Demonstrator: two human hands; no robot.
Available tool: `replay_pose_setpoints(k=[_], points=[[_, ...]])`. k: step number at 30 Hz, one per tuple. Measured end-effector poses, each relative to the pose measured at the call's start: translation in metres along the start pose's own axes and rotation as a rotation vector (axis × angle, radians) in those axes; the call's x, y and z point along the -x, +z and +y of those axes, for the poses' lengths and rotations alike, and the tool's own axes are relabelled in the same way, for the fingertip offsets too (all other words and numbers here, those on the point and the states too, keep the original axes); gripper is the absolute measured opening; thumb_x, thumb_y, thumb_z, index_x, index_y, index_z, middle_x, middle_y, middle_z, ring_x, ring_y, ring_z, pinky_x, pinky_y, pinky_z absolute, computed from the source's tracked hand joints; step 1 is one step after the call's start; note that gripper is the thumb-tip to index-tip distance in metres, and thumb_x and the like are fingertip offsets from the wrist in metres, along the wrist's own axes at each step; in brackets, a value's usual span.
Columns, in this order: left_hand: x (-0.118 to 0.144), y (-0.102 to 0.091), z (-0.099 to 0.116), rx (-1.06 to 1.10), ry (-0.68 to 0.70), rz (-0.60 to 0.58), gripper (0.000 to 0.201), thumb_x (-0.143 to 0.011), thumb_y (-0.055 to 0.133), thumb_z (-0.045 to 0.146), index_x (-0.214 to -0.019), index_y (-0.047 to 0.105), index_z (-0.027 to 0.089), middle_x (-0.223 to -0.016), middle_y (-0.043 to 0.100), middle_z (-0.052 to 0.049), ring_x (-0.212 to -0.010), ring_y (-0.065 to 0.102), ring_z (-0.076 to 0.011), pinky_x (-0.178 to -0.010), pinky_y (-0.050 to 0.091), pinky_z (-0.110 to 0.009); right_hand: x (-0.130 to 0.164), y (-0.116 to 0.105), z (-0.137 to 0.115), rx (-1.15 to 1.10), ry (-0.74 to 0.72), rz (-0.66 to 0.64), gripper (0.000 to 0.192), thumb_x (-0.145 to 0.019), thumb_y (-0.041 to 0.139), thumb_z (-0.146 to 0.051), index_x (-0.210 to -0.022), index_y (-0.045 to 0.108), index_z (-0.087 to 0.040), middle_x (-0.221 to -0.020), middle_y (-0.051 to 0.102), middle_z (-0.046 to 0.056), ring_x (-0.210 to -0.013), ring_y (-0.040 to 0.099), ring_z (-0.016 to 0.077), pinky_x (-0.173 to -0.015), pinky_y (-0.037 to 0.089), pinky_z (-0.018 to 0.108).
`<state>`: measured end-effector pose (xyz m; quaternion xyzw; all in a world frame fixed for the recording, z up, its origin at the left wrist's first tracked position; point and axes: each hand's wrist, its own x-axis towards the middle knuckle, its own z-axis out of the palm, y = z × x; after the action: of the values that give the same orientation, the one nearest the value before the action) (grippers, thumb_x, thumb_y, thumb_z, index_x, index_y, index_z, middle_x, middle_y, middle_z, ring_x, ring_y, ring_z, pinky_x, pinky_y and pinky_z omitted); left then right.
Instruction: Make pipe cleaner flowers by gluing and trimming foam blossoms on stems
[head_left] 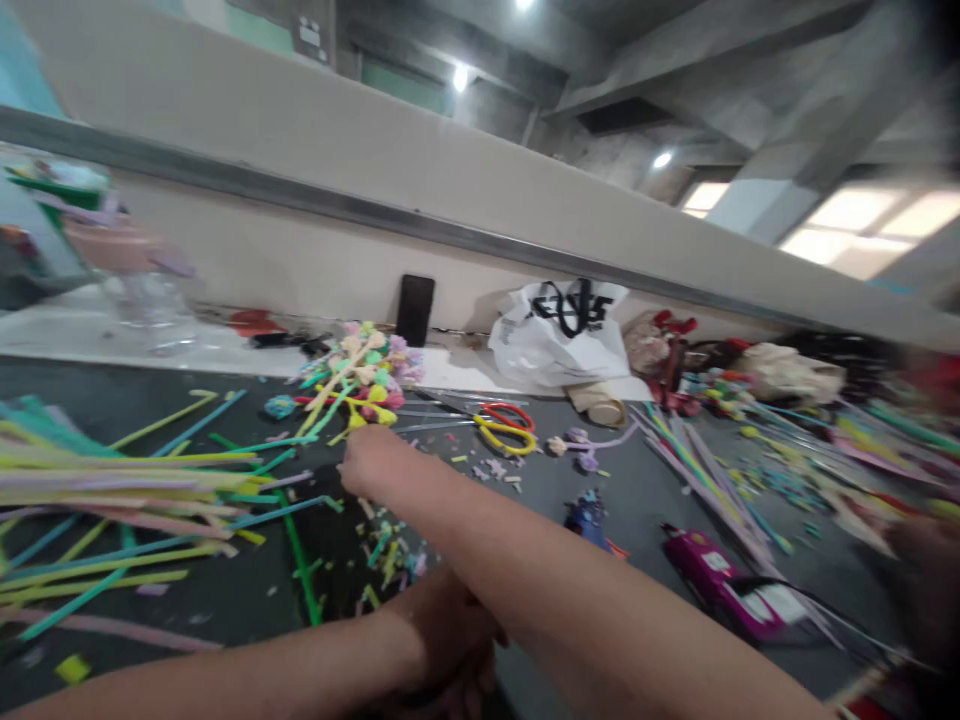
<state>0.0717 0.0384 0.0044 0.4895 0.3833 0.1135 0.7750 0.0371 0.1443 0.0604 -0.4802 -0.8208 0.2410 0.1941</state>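
Nearest, the left hand [442, 640] lies low at the near edge of the dark table [225, 600], its wrist crossed under the right forearm; its fingers are hidden, so I cannot tell whether it is spread or closed on anything. The right hand [371, 462] reaches across to the middle of the table, curled loosely into a fist seen from behind, and whether it grips something cannot be made out. It sits just near of a bunch of pastel flowers on stems [360, 375], close to the yellow stems at the bunch's near end. Left of both arms lies a wide spread of long colored sticks [112, 490] in green, yellow, pink and blue, with short cut scraps [382, 560] scattered between the hands. Right of the right forearm, a magenta glue gun [720, 580] rests on the table, and a small blue figure [589, 515] sits between it and the arm. Further out, yellow scissors [506, 435] lie just beside red scissors [510, 412]. More sticks [697, 460] fan out on the right. At the far wall a black phone [415, 310] stands upright, with a white plastic bag [559, 340] to its right
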Motion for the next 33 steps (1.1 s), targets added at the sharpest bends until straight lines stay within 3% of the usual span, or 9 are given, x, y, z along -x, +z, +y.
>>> replay_pose_setpoints(k=[3, 5, 8, 10, 13, 17, 21, 26, 33], points=[[0.003, -0.003, -0.005, 0.052, -0.024, -0.016, 0.021, -0.085, 0.039, 0.031, -0.077, 0.051, 0.016, -0.042, 0.049, 0.004, -0.032, 0.047, -0.0098, -0.035, 0.04, -0.02, 0.035, -0.056, -0.004, 0.047, 0.063, -0.014, 0.017, -0.07, 0.055, -0.011, -0.053, 0.056, -0.014, -0.048, 0.051, -0.005, -0.059, 0.061, 0.0134, -0.052, 0.041, 0.021], [0.005, -0.004, -0.007, 0.174, 0.017, -0.05, 0.02, -0.08, 0.043, 0.037, -0.077, 0.048, 0.018, -0.041, 0.048, 0.006, -0.029, 0.043, -0.0088, -0.029, 0.034, -0.016, 0.071, -0.093, 0.003, 0.007, 0.108, 0.015, 0.008, -0.074, 0.051, -0.016, -0.071, 0.058, -0.017, -0.048, 0.05, -0.007, -0.045, 0.055, 0.0083, -0.043, 0.038, 0.016], [0.009, -0.003, -0.006, 0.258, 0.052, -0.069, 0.029, -0.076, 0.047, 0.047, -0.077, 0.048, 0.018, -0.044, 0.051, 0.005, -0.029, 0.044, -0.0081, -0.026, 0.033, -0.015, 0.135, -0.12, 0.031, -0.329, 0.286, 0.169, 0.023, -0.077, 0.043, -0.013, -0.095, 0.054, -0.02, -0.054, 0.052, -0.007, -0.036, 0.049, 0.0063, -0.038, 0.038, 0.017], [0.011, -0.002, -0.004, 0.298, 0.035, -0.104, 0.031, -0.076, 0.048, 0.048, -0.078, 0.049, 0.017, -0.046, 0.053, 0.004, -0.03, 0.045, -0.0071, -0.027, 0.032, -0.013, 0.172, -0.113, 0.057, -0.473, 0.405, 0.288, 0.011, -0.076, 0.048, -0.02, -0.084, 0.055, -0.018, -0.056, 0.052, -0.006, -0.036, 0.047, 0.0063, -0.036, 0.039, 0.018], [0.015, -0.004, 0.0, 0.408, 0.024, -0.186, 0.03, -0.079, 0.048, 0.046, -0.079, 0.05, 0.016, -0.051, 0.055, 0.002, -0.032, 0.046, -0.0053, -0.028, 0.032, -0.012, 0.206, -0.082, 0.093, -0.63, 0.562, 0.475, 0.012, -0.075, 0.052, -0.027, -0.081, 0.054, -0.018, -0.048, 0.047, -0.008, -0.036, 0.045, 0.0077, -0.037, 0.04, 0.019], [0.017, -0.013, 0.004, 0.51, 0.007, -0.249, 0.026, -0.079, 0.052, 0.042, -0.079, 0.051, 0.016, -0.051, 0.053, 0.004, -0.031, 0.043, -0.0049, -0.026, 0.029, -0.012, 0.221, -0.051, 0.11, -0.494, 0.561, 0.49, 0.015, -0.071, 0.056, -0.025, -0.085, 0.056, -0.018, -0.056, 0.054, -0.004, -0.041, 0.051, 0.0113, -0.038, 0.04, 0.022], [0.016, -0.019, 0.005, 0.556, -0.021, -0.226, 0.026, -0.077, 0.056, 0.042, -0.078, 0.051, 0.017, -0.051, 0.051, 0.004, -0.032, 0.041, -0.0044, -0.028, 0.025, -0.013, 0.239, -0.067, 0.114, -0.032, 0.391, 0.425, 0.017, -0.077, 0.051, -0.022, -0.088, 0.064, -0.02, -0.081, 0.066, 0.006, -0.073, 0.062, 0.0197, -0.067, 0.049, 0.032], [0.015, -0.021, 0.003, 0.573, -0.055, -0.178, 0.026, -0.075, 0.06, 0.04, -0.075, 0.05, 0.017, -0.051, 0.051, 0.004, -0.034, 0.041, -0.004, -0.031, 0.021, -0.013, 0.262, -0.095, 0.133, 0.407, 0.482, 0.437, 0.035, -0.073, 0.047, -0.014, -0.106, 0.058, -0.015, -0.107, 0.059, 0.012, -0.102, 0.053, 0.0246, -0.09, 0.04, 0.037], [0.013, -0.02, -0.001, 0.598, -0.029, -0.185, 0.026, -0.075, 0.061, 0.041, -0.076, 0.051, 0.017, -0.051, 0.051, 0.004, -0.034, 0.041, -0.0044, -0.032, 0.022, -0.014, 0.245, -0.101, 0.148, 0.523, 0.676, 0.22, 0.063, -0.059, 0.046, -0.004, -0.121, 0.046, -0.01, -0.117, 0.052, 0.015, -0.104, 0.052, 0.0266, -0.087, 0.04, 0.035]])
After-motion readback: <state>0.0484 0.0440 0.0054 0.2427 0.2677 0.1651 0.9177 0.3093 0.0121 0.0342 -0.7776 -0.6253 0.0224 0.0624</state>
